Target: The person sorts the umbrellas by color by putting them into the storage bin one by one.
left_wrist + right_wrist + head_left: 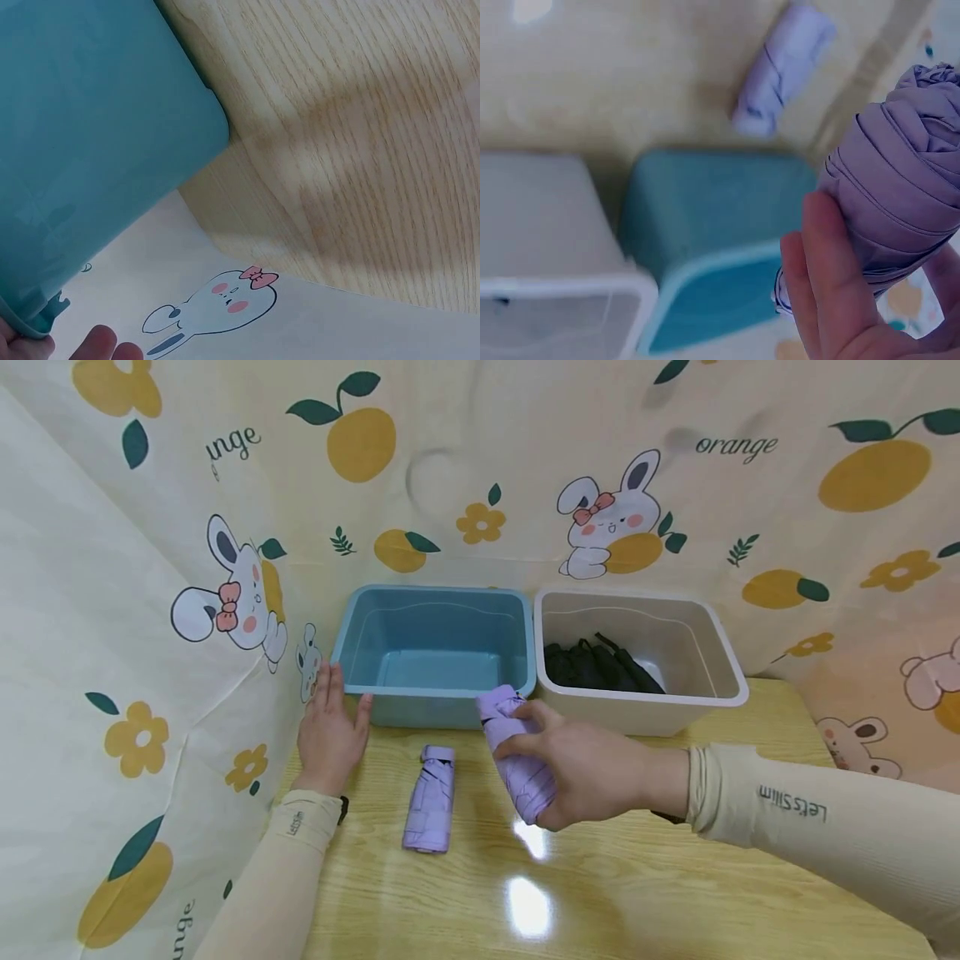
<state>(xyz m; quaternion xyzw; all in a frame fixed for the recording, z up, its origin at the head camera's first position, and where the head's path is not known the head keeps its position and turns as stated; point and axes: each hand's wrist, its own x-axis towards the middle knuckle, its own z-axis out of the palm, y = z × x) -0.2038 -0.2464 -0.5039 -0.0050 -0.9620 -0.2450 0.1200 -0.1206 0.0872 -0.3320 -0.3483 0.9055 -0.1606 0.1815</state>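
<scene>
My right hand [588,764] grips a rolled lilac folding umbrella [517,760] above the table, at the front right corner of the blue bin. The right wrist view shows its wrapped cloth [900,165] close up, with fingers along one side. A second lilac folding umbrella [430,802] lies on the table between my hands. My left hand [330,735] has its fingers straight and touches the left front corner of the blue bin [442,708]. In the left wrist view, only its fingertips [97,345] show beside the bin's rim.
To the right of the blue bin stands a beige bin [615,717] with several dark, rolled items [600,667] inside. A cloth [450,460] printed with rabbits and oranges hangs behind and at the sides. The table [375,893] has a wood-grain top.
</scene>
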